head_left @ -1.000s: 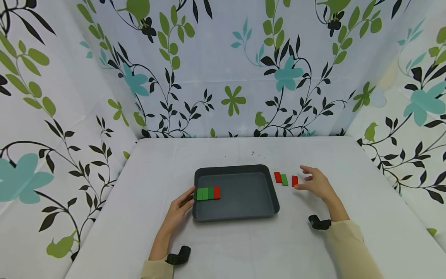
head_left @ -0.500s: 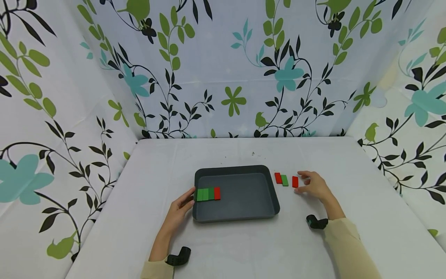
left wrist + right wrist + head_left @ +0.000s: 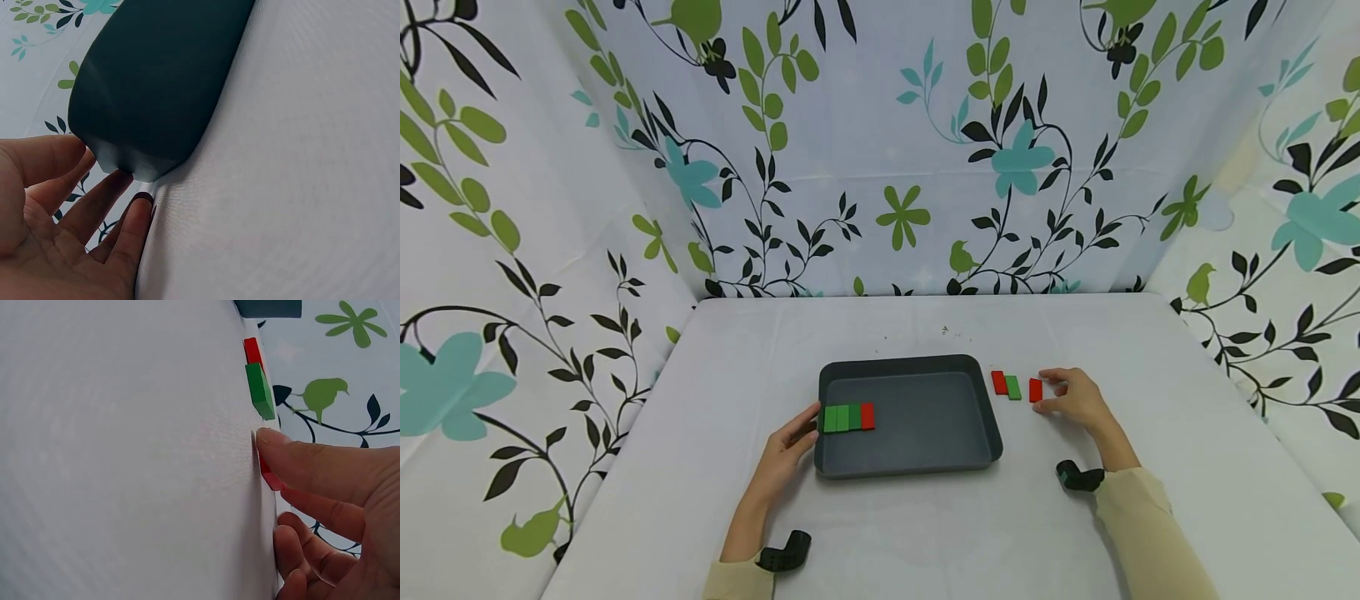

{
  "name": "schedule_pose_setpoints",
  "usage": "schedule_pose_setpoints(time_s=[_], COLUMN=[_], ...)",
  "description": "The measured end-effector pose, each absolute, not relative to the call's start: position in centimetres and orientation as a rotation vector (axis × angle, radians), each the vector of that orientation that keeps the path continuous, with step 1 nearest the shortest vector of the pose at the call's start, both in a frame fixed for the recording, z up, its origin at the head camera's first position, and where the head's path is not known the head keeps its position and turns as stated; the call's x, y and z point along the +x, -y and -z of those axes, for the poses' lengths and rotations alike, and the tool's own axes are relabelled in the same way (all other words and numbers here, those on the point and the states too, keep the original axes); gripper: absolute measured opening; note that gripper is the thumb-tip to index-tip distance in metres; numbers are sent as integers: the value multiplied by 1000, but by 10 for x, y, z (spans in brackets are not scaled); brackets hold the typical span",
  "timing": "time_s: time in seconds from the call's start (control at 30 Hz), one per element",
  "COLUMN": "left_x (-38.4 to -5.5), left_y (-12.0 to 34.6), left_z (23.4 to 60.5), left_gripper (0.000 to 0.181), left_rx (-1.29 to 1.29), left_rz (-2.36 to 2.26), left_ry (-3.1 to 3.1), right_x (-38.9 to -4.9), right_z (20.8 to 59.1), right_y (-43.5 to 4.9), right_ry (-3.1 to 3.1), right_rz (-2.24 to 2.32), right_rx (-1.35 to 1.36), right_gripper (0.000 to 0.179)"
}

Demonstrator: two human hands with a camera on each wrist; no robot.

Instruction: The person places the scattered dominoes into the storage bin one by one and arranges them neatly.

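While a leaf-printed curtain (image 3: 887, 83) surrounds the far edge and sides, a white table (image 3: 895, 533) bears a dark grey tray (image 3: 925, 442). The left hand (image 3: 781, 454) has its fingers extended, tips touching the tray's left end. The right hand (image 3: 1078, 400), to the right of the tray, pinches a lone red tile (image 3: 1035, 391) between thumb and forefinger. Inside the tray, a row of three green tiles (image 3: 842, 417) and one red tile (image 3: 867, 416) runs from near the left wall, red at its right end. Just outside the tray's right side, a slanted red tile (image 3: 998, 382) touches a green tile (image 3: 1012, 387). The pinched tile seems to lie on the table, though the thumb mostly hides it in the right wrist view.
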State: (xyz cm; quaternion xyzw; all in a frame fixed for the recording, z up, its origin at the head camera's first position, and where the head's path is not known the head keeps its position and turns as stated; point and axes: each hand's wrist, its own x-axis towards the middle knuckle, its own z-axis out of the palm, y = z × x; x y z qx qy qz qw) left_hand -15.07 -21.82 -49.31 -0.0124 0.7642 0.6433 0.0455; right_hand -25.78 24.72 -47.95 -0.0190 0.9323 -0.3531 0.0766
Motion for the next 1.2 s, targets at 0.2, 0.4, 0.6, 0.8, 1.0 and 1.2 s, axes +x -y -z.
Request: schedule_pose_setpoints(time_s=[0.2, 0.4, 0.6, 0.8, 1.0, 1.2], left_x=[-150, -151, -151, -151, -151, -151], left_y=[218, 218, 217, 217, 217, 217], left_z=[495, 495, 494, 494, 494, 494], left_gripper=[47, 47, 47, 47, 47, 47], left_rx=[-67, -60, -29, -29, -60, -45], left_rz=[-1960, -1952, -1946, -1961, -1954, -1946], left_ry=[-2344, -2344, -2363, -2357, -2354, -2375], right_x=[-257, -257, -256, -254, -254, -255], right_z=[481, 483, 483, 479, 477, 476], right_y=[-245, -244, -245, -244, -242, -242], right_ry=[-2821, -2823, -2828, -2798, -2789, -2731], right_rz=[1044, 1053, 1064, 1143, 1220, 1368], right_rx=[-49, 0, 27, 63, 52, 72], right_gripper=[52, 48, 48, 53, 54, 55])
